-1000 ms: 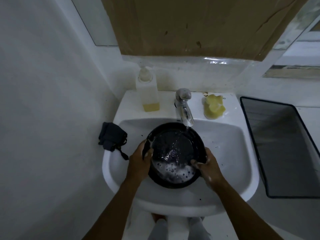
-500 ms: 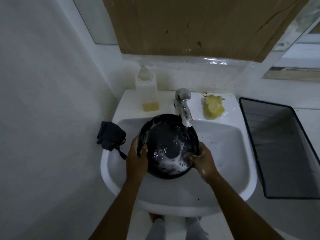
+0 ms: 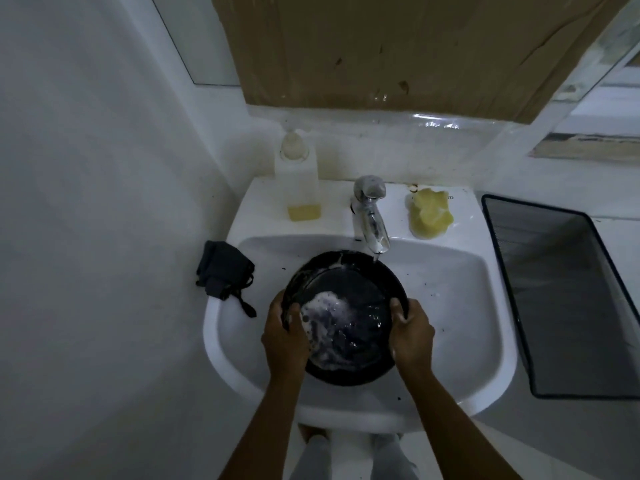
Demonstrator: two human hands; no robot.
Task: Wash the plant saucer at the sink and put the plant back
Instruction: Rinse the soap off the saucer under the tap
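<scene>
A round black plant saucer [image 3: 349,289] sits tilted in the white sink [image 3: 460,306], with soapy foam pooled in its lower left part. My left hand [image 3: 285,336] grips the saucer's left rim, thumb inside. My right hand [image 3: 410,336] grips its right rim. The chrome tap [image 3: 370,213] stands just behind the saucer, its spout over the far rim; a thin stream of water falls onto that edge. No plant is in view.
A soap dispenser [image 3: 301,188] with yellow liquid stands left of the tap, a yellow sponge [image 3: 429,213] right of it. A dark cloth [image 3: 225,271] hangs over the sink's left rim. A black mesh bin [image 3: 568,296] stands to the right. The wall is close on the left.
The saucer has been turned and tilted between my hands and shifted under the spout. The foam has slid from the near side toward the left. Both hands kept hold of the rim.
</scene>
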